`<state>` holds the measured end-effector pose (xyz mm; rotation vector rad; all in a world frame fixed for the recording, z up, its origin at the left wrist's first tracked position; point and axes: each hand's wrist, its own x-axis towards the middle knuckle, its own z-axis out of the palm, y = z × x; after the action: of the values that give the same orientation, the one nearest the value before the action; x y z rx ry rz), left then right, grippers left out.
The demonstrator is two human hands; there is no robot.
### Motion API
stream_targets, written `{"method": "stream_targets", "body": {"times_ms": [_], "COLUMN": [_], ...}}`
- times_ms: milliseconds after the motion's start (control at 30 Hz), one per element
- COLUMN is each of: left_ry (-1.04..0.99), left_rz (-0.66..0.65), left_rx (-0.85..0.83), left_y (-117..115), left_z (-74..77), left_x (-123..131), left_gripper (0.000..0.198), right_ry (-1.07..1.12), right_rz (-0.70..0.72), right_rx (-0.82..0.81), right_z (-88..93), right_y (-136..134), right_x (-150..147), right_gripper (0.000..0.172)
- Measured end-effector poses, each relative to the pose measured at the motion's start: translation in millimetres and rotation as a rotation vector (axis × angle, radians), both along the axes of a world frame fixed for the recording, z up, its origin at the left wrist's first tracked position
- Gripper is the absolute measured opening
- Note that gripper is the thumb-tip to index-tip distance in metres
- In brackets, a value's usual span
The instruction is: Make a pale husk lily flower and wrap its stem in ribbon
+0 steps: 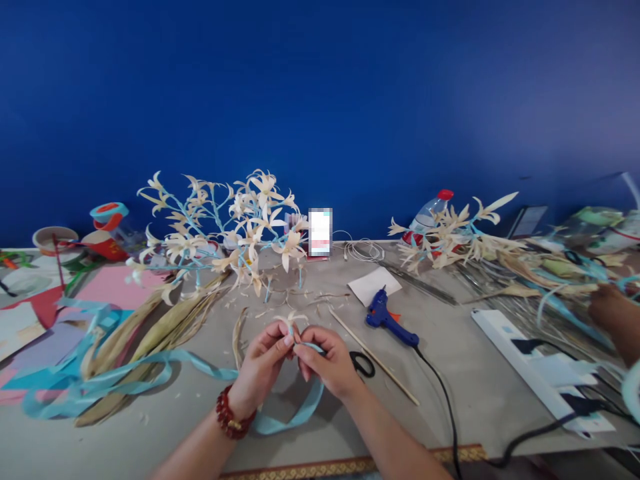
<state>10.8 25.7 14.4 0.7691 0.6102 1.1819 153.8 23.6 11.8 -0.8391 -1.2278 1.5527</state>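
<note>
The label on the plastic bottle [429,213], which lay tilted by the table's [480,390] back edge, was too small to read, and its contents could not be made out. Near the middle of the front edge, the left hand [261,370] pinched a small straw flower [290,320] at its base, fingertips closed. The right hand [327,363], touching the left, gripped the blue ribbon [293,420] beside the stem. Scissors [363,364] lay just beside the right hand.

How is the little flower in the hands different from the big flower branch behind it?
The little flower is a single bloom; the big flower branch carries many. The little flower is held in the left hand, beside the right hand gripping blue ribbon; the big flower branch stands free on the table. Both have cream petals.
</note>
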Motion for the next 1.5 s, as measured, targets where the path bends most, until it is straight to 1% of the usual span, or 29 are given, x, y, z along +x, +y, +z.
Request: {"method": "stream_targets", "body": {"times_ms": [133, 200, 267, 367, 433, 633, 800, 933, 1067, 1167, 1300, 1367, 1433, 1500], "left_ry": [0.083, 0.099, 0.094, 0.08, 0.069, 0.025, 0.039, 0.062, 0.09, 0.083, 0.108, 0.124, 0.116, 0.095], "left_rz": [0.039, 0.039, 0.034, 0.018, 0.01, -0.01, 0.039, 0.09, 0.111, 0.13, 0.165, 0.159, 0.132, 0.092], "left_rx": [0.04, 0.039, 0.026, 0.004, -0.007, -0.032, 0.001, 0.053, 0.055, 0.044, 0.029, 0.038, 0.039, 0.028], "left_y": [0.5, 0.8, 1.1, 1.4, 1.8, 1.7, 0.4, -1.0, -2.0, -1.9, -1.1, -0.7, -0.5, -0.5], "left_z": [1.9, 2.5, 2.8, 4.1, 5.3, 3.1, 2.5, 5.2, 4.3, 3.2, 3.0, 3.0, 3.3, 4.2], "left_x": [0.3, -0.1, -0.7, -1.5, -1.8, -2.2, -0.9, 1.9, 3.2, 4.1, 5.6, 5.9, 5.5, 4.6], "left_gripper": [0.012, 0.011, 0.011, 0.013, 0.014, 0.011, 0.011, 0.014, 0.016, 0.016, 0.018, 0.015, 0.014, 0.014], "right_ry": [-0.151, -0.176, -0.133, -0.05, -0.03, 0.025, 0.043, 0.081, 0.099, 0.057, -0.074, -0.12, -0.114, -0.082], "right_rz": [-0.081, -0.091, -0.069, -0.016, 0.006, 0.034, 0.03, 0.019, 0.008, -0.005, -0.093, -0.129, -0.138, -0.126], "right_rx": [0.161, 0.174, 0.114, -0.026, -0.072, -0.111, -0.169, -0.168, -0.172, -0.139, 0.011, 0.071, 0.068, 0.026], "right_z": [0.6, 0.8, 0.8, 1.4, 2.3, 1.6, 3.3, 4.5, 3.2, 3.4, 4.6, 4.6, 4.2, 4.1], "right_y": [0.3, 0.6, 0.9, 1.5, 1.8, 2.8, 2.1, 0.8, -0.2, -1.1, -2.7, -3.5, -4.1, -4.4], "right_x": [2.4, 3.0, 2.9, 2.0, 1.4, 0.6, -1.6, -3.9, -4.4, -3.5, -2.1, -1.8, -1.8, -1.9], "right_gripper": [0.03, 0.03, 0.03, 0.033, 0.035, 0.036, 0.038, 0.036, 0.036, 0.036, 0.033, 0.032, 0.032, 0.031]}}
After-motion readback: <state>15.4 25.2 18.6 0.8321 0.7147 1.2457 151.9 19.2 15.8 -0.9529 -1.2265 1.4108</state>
